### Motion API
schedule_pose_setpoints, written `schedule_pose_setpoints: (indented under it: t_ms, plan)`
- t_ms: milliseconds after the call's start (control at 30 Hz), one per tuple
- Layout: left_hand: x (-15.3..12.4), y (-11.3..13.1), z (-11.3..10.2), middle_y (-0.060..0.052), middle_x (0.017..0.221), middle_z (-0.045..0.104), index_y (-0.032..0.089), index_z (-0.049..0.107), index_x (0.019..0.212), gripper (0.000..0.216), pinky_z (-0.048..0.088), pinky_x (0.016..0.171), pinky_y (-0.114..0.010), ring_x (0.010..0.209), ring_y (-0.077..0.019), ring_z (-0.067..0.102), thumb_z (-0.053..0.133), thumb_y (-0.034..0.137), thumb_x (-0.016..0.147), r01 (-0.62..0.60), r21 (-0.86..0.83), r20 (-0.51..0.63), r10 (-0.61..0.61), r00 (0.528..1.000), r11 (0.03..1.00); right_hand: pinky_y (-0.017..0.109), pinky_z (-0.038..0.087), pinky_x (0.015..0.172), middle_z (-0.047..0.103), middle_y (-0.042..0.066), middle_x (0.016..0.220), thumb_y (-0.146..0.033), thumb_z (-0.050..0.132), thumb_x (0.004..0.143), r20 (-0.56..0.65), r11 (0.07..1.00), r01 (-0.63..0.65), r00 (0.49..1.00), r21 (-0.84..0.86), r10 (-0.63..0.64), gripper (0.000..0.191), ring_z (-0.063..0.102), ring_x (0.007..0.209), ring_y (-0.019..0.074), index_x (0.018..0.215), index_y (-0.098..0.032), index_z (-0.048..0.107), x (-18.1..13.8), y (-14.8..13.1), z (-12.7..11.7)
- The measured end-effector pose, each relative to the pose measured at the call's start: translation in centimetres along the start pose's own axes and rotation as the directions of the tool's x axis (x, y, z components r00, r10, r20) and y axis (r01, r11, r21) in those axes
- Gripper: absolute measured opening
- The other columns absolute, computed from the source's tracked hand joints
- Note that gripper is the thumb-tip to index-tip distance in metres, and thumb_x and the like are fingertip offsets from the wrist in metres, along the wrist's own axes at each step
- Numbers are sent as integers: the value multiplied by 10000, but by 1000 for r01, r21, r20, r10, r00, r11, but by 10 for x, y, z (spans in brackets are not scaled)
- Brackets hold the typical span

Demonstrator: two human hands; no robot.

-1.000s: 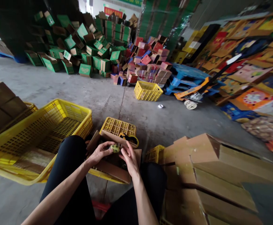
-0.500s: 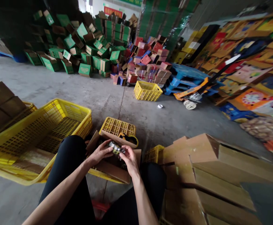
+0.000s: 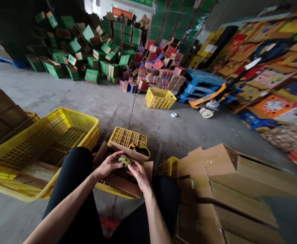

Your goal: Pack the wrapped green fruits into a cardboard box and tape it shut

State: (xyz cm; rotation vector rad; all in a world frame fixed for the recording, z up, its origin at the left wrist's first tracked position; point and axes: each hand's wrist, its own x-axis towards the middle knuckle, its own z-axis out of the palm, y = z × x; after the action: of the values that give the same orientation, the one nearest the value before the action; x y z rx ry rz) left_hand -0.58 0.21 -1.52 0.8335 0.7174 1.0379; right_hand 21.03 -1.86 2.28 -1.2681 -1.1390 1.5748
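Note:
Between my hands is a small rounded yellow-green packet with dark patches (image 3: 124,160), its surface shiny like clear plastic. My left hand (image 3: 110,165) is closed on its left side. The fingers of my right hand (image 3: 138,171) pinch it from the right. Both hands are above an open cardboard box (image 3: 123,184) between my knees, whose dark contents I cannot make out. The box rests on an upturned yellow crate (image 3: 128,136). A black and yellow tool (image 3: 141,149) lies behind the box's far flap.
To the left is a large yellow basket (image 3: 87,127) with a flat pack (image 3: 37,173) inside. Stacked cardboard boxes (image 3: 222,169) crowd my right side. Farther off stand a yellow crate (image 3: 160,98), an orange pallet jack (image 3: 209,98) and heaped green cartons (image 3: 92,75).
The packet has been turned in my fingers, so its yellow-green, dark-patched side faces up instead of shiny crumpled film. My right hand has shifted slightly left and down.

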Motion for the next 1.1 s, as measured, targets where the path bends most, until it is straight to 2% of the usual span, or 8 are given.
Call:
schedule_pose_setpoints:
  t_ms: [67, 233, 400, 500, 600, 700, 867, 1100]
  plan:
    - [0, -1, -1, -100, 1393, 698, 261, 656, 1444, 757, 450, 1145, -464, 1261, -297, 656, 951, 272, 747, -1, 4, 5, 1, 1000, 1000, 535, 615, 998, 785, 95, 1219, -516, 826, 834, 10, 1000, 19, 1000, -8, -19, 527, 741, 1141, 337, 1284, -253, 754, -1, 0, 2]
    - [0, -3, 1, -117, 1557, 581, 286, 641, 1461, 830, 406, 1200, -481, 1425, -347, 539, 981, 278, 704, -3, 40, -10, 4, 1000, 999, 507, 569, 1087, 739, 109, 1351, -407, 855, 798, -102, 985, 160, 981, -65, -166, 545, 686, 1276, 351, 1307, -247, 749, 1, 2, 1]
    - [-2, -3, 6, -149, 1410, 661, 272, 506, 1576, 936, 506, 1094, -492, 1300, -345, 632, 948, 414, 763, 94, 27, 7, -95, 995, 995, 490, 603, 1028, 696, 68, 1430, -366, 821, 813, -93, 947, 218, 965, -236, -245, 539, 672, 1295, 342, 1343, -331, 733, 2, 6, -1]
    - [-3, 1, 6, -147, 1328, 690, 254, 479, 1591, 1001, 534, 1050, -487, 1228, -343, 667, 961, 444, 734, 83, 50, -47, -80, 996, 995, 525, 515, 1148, 681, 64, 1456, -333, 825, 812, -56, 887, 295, 940, -356, -336, 543, 611, 1371, 339, 1347, -322, 733, 1, 6, 1]
    - [-3, 5, 5, -129, 1286, 697, 243, 497, 1579, 1018, 506, 1087, -472, 1246, -339, 650, 982, 412, 700, 28, 117, -110, -15, 994, 993, 541, 414, 1240, 683, 55, 1455, -370, 854, 805, -41, 841, 349, 915, -414, -400, 550, 575, 1408, 341, 1341, -328, 736, 1, 6, 3]
    - [-3, 7, 5, -111, 1290, 689, 263, 511, 1577, 1013, 460, 1138, -481, 1268, -338, 633, 986, 376, 690, 3, 155, -116, 15, 993, 988, 546, 411, 1239, 691, 53, 1443, -420, 827, 838, -45, 830, 350, 912, -434, -408, 518, 590, 1392, 343, 1341, -336, 736, 1, 6, 3]
    - [-3, 8, 6, -108, 1357, 670, 269, 574, 1540, 968, 375, 1210, -498, 1373, -360, 553, 992, 315, 668, -28, 194, -87, 46, 995, 980, 541, 442, 1209, 722, 61, 1384, -360, 798, 833, -39, 807, 340, 912, -483, -408, 475, 631, 1332, 343, 1305, -337, 757, 1, 6, -1]
    - [-2, 4, 5, -88, 1299, 684, 274, 541, 1554, 969, 442, 1142, -485, 1225, -319, 646, 983, 340, 694, -9, 168, -17, 12, 1000, 986, 509, 502, 1128, 742, 74, 1234, -287, 778, 807, -8, 763, 377, 894, -526, -447, 409, 672, 1201, 333, 1216, -312, 760, 0, 2, 2]
